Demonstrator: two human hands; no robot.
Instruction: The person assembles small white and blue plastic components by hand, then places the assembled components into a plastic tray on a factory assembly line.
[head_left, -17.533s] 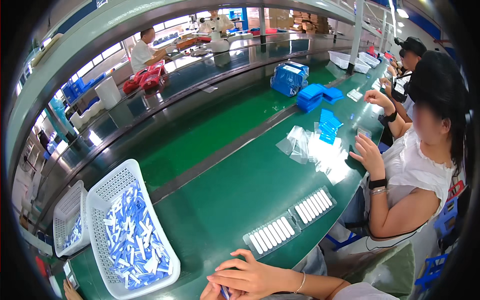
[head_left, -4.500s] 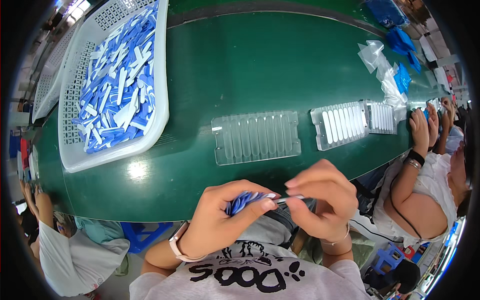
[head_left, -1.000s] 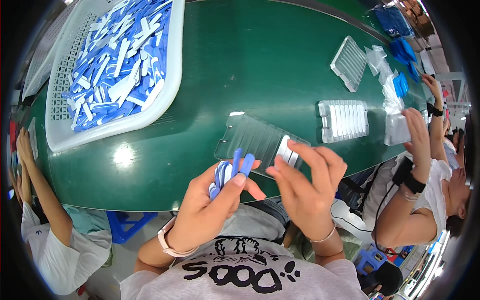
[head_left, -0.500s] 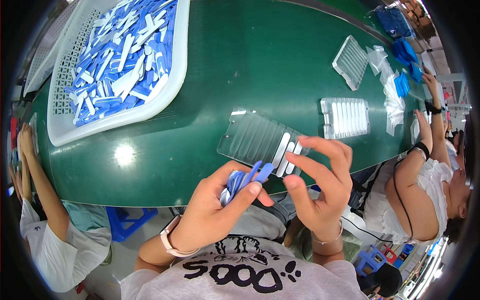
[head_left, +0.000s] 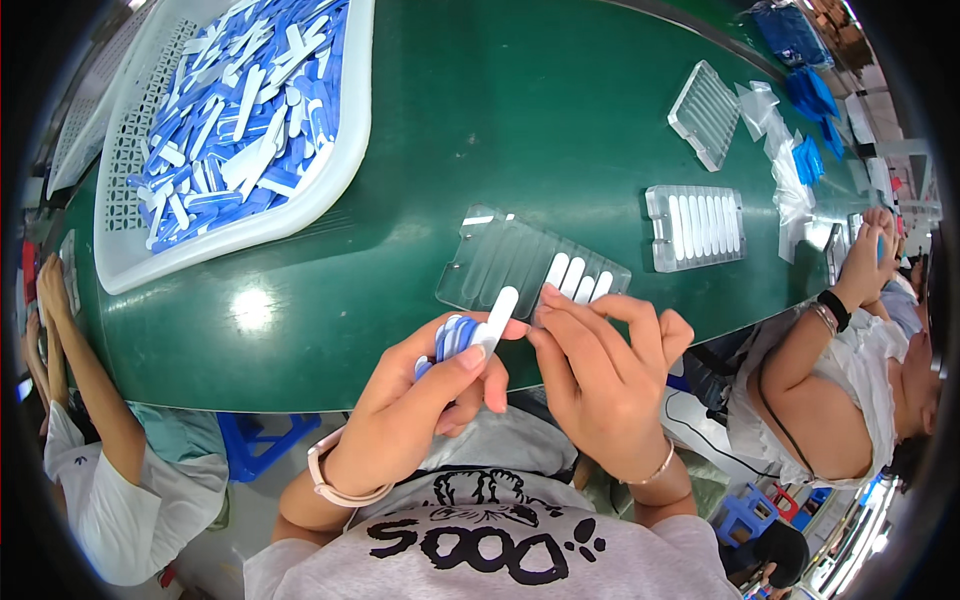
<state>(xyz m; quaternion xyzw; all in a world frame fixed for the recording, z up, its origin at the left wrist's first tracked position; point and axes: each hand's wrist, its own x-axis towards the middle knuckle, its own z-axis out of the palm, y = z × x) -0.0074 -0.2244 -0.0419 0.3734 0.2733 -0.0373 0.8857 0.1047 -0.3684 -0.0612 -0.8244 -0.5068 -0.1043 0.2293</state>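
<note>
The left hand (head_left: 405, 393) is gripping blue-and-white strips (head_left: 455, 335) near the clear tray (head_left: 493, 258); they are probably feeling light, stiff and slick, long edges inviting a pinch; the right hand (head_left: 605, 368) is hiding whether its fingers are holding anything

A basket (head_left: 357, 100) of strips (head_left: 240, 130) sits ahead-left of the left hand (head_left: 405, 390). Just before the right hand (head_left: 605, 375) lies a tray (head_left: 490, 258).

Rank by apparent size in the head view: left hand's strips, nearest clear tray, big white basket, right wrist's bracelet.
1. Big white basket
2. Nearest clear tray
3. Strips in the left hand
4. Bracelet
</note>
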